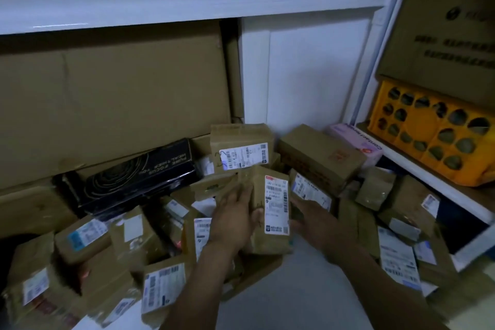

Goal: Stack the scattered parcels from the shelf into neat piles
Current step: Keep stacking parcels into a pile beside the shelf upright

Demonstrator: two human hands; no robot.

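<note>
One brown labelled parcel stands upright between your hands over the shelf floor; your left hand grips its left edge, thumb in front, while your right hand braces the other side with fairly straight fingers, probably squaring it for a pile amid the scattered parcels

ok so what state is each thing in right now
labelled parcel, upright, label facing the camera
left grip, holds the labelled parcel's left side
right grip, at its right edge, hold unclear
black box, closed, lying tilted at the back
yellow crate, tilted on the right shelf
</note>
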